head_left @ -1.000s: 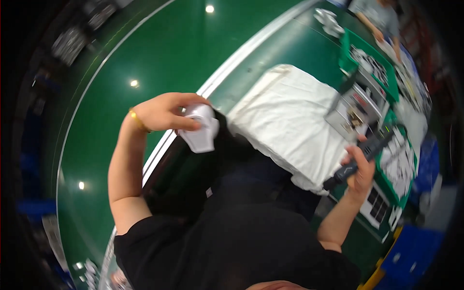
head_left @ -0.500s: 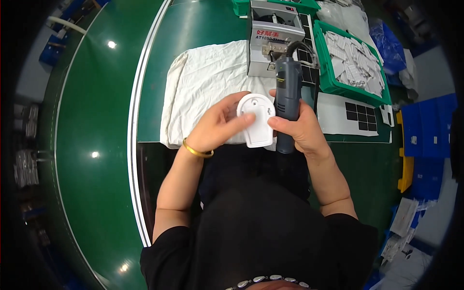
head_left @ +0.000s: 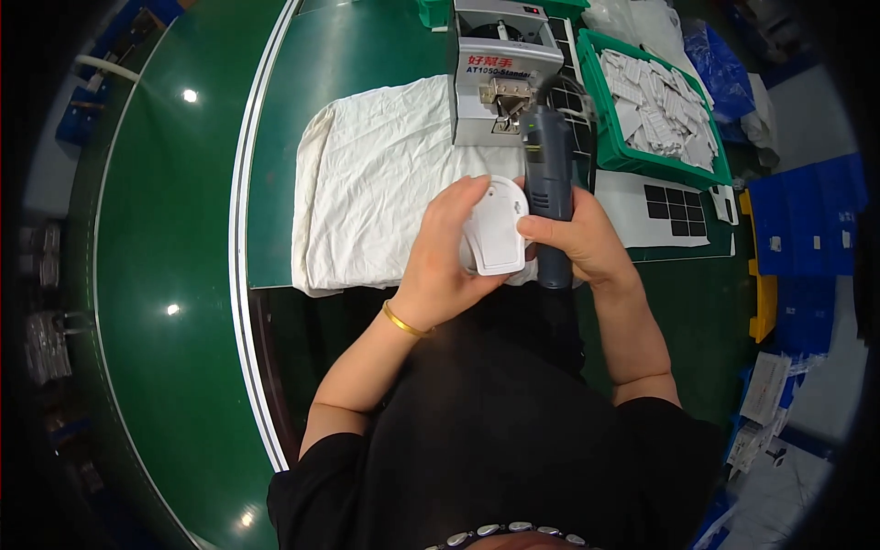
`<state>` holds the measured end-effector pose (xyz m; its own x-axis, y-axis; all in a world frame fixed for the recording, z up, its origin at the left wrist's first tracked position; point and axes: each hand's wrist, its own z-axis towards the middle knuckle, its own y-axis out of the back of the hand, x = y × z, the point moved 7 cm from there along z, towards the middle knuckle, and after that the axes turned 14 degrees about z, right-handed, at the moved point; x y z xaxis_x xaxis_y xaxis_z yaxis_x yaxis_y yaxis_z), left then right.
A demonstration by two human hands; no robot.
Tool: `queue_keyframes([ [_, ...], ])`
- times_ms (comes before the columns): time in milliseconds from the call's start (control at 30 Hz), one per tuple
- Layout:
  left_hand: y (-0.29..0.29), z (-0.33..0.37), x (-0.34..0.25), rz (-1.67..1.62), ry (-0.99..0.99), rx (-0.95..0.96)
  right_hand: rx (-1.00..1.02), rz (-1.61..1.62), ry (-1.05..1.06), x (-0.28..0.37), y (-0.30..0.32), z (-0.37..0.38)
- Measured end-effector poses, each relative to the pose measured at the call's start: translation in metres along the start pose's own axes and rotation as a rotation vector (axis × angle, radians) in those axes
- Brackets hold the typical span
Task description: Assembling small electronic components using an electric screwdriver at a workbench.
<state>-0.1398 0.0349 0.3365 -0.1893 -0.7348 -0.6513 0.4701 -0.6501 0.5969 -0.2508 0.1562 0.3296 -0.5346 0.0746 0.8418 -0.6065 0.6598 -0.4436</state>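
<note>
Fingers of my left hand (head_left: 446, 247) curl round a white plastic shell (head_left: 500, 236), holding its left side; my right thumb touches its right edge too, so the shell sits right between my two hands, just in front of me. Its long way runs from near to far; the round end is far, the flat end is near, and the hollow side looks up at me. My right hand (head_left: 587, 238) is closed round a dark electric screwdriver (head_left: 552, 151); this lies just to the right of the shell and runs near to far as well, side by side with it; the cord end is far, and I cannot see the tip well. Both hands are on the shell, so neither is nearer; the left one covers more of it.

Past the shell, a white cloth (head_left: 376, 156) spreads to the left on the green bench (head_left: 273, 197); a silver screw feeder (head_left: 469, 128) stands at the cloth's far right, and I cannot tell what is inside it. Far to the right, a green bin (head_left: 593, 101) is heaped with flat white pieces (head_left: 655, 110); another green bin (head_left: 433, 13) peeks out behind the feeder, but I cannot see into it; blue bins (head_left: 807, 215) stand well off to the right.
</note>
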Motion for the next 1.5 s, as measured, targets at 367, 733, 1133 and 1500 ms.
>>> queue_keyframes([
  [367,-0.043,-0.014,0.001,-0.131,0.127,0.150,-0.027,0.010,1.178,0.147,-0.011,0.047],
  [733,-0.051,-0.025,0.006,-0.008,0.005,0.075,0.243,-0.071,0.819,0.157,-0.041,0.097],
  [1133,-0.053,-0.026,-0.001,0.094,-0.084,0.083,0.115,-0.139,0.875,0.127,-0.051,0.038],
  [1500,-0.054,-0.026,0.001,0.077,-0.081,0.089,0.112,-0.430,0.819,0.091,-0.056,-0.032],
])
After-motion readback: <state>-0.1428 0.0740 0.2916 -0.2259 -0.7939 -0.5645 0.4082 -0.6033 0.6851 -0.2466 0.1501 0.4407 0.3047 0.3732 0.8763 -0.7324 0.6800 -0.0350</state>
